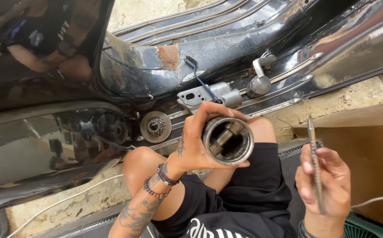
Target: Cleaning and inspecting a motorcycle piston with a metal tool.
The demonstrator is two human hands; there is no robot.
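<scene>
My right hand (325,185), nearest me, pinches a thin metal file (315,165) upright between fingers and thumb. My left hand (196,141) is wrapped around a hollow metal piston (228,140) above my knees, its open end facing me, a pin across the inside. Beyond lie a toothed round disc (155,126), a grey housing (209,96) with a blue wire (200,79), and the black scooter body (226,39).

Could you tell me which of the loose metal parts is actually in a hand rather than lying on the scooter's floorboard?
The hollow metal cylinder, gripped in the left hand. The round toothed disc and grey housing lie untouched on the floorboard.
</scene>
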